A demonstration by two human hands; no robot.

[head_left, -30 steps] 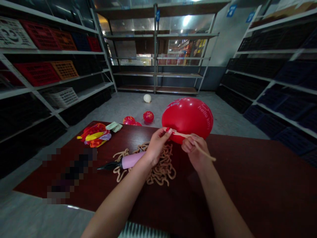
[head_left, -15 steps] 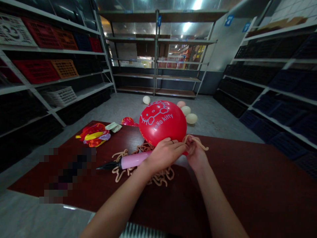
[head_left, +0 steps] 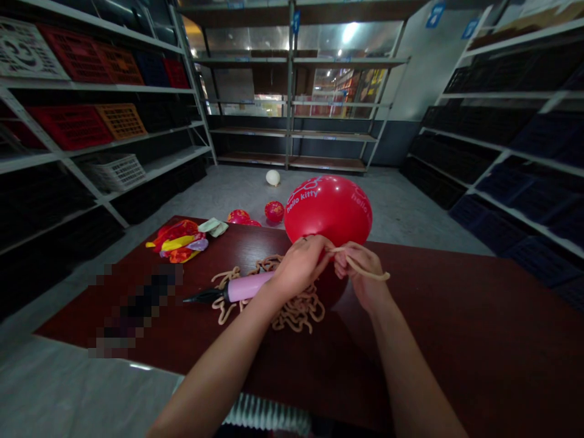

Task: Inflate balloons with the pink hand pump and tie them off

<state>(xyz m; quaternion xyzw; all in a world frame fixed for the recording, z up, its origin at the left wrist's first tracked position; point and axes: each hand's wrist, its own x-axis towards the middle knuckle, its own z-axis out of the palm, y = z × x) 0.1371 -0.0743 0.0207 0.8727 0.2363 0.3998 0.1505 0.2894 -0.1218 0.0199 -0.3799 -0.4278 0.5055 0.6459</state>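
An inflated red balloon [head_left: 326, 210] with "hello kitty" print stands just beyond my hands. A tan cord [head_left: 368, 272] runs between my fingertips, its loose end hanging to the right. My left hand [head_left: 303, 261] is closed in front of the balloon, pinching the cord near its fingertips; the balloon's neck is hidden behind it. My right hand [head_left: 362, 267] is closed on the same cord. Under my left forearm lies a pink hand pump [head_left: 249, 287] with a black nozzle, resting on a heap of similar tan cords [head_left: 296, 313].
Uninflated balloons [head_left: 180, 243] lie at the left of the dark red table [head_left: 433, 316], near a blurred-out object [head_left: 141, 304]. Beyond the table are red balloons [head_left: 274, 212] and a white balloon [head_left: 272, 177] on the floor. Shelves with crates [head_left: 68, 128] line the sides.
The red balloon has shifted right and turned, so its cat face points away to the left. My hands have come a little closer, with the cord stretched between them. The view has moved slightly.
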